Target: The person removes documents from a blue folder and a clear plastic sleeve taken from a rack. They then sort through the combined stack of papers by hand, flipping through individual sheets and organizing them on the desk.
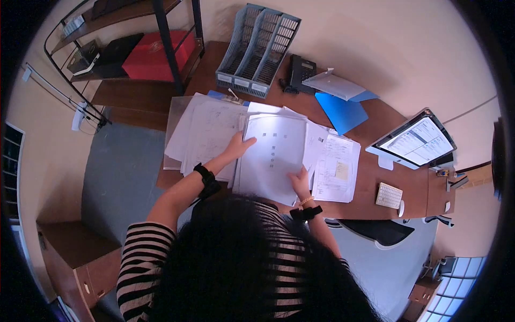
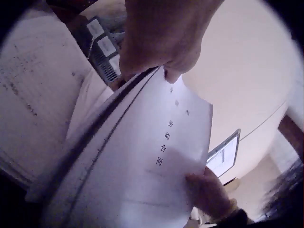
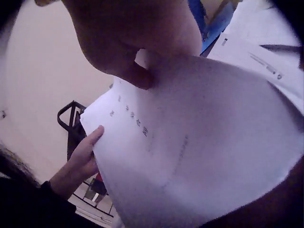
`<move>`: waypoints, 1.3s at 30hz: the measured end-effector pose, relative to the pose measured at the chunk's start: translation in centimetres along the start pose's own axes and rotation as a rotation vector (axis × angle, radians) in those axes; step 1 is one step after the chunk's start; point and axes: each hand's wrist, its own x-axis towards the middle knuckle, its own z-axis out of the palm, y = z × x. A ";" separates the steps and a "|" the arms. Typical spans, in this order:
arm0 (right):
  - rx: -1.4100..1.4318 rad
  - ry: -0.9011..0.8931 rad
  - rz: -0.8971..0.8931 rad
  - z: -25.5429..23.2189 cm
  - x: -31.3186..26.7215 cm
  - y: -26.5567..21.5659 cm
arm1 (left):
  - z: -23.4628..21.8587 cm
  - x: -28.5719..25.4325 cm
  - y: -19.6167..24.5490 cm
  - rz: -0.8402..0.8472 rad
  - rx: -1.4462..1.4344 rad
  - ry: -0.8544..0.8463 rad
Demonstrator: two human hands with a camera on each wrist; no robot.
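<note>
A stack of contract papers (image 1: 271, 161) is held up before the person's chest, its white top sheet titled in a column of large Chinese characters. The left hand (image 1: 235, 148) grips the stack's left edge, thumb lying on the top sheet and the other fingers hidden behind. At the lower right edge, the right hand (image 1: 300, 183) pinches the papers with its thumb on top; its other fingers are out of sight underneath. In the left wrist view, several layers of the stack (image 2: 137, 156) fan slightly apart along one side. The right wrist view shows the top sheet (image 3: 190, 142) bowing a little.
Loose sheets (image 1: 209, 126) lie left of the stack, more printed papers (image 1: 335, 166) to its right. Behind are a grey file rack (image 1: 257, 51), a desk phone (image 1: 300, 72) and a blue folder (image 1: 343, 112). A monitor (image 1: 418, 139), keyboard (image 1: 389, 195) and mouse (image 1: 401, 208) stand at right.
</note>
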 end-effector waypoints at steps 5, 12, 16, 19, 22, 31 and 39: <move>0.210 0.255 -0.147 -0.7 -0.3 -3.0 | -1.2 -1.2 7.2 0.144 -0.405 0.066; 0.234 0.372 -0.156 -0.2 0.3 -6.6 | -1.9 -3.2 11.2 0.253 -0.372 0.000; 0.216 0.352 -0.184 -0.5 0.4 -5.7 | -1.6 -2.6 8.7 0.296 -0.252 -0.135; 0.208 0.229 -0.251 -1.4 0.7 -5.0 | -1.0 -2.7 7.3 0.335 -0.202 -0.205; 0.097 0.058 -0.185 -2.6 0.7 -4.5 | -0.6 -2.2 5.3 0.354 -0.133 -0.299; 0.167 0.309 -0.108 -1.6 1.6 -5.7 | 0.2 -3.0 6.7 0.227 -0.174 -0.110; 0.116 0.197 0.044 -2.5 5.1 -5.7 | 0.8 0.2 3.9 -0.064 -0.201 -0.077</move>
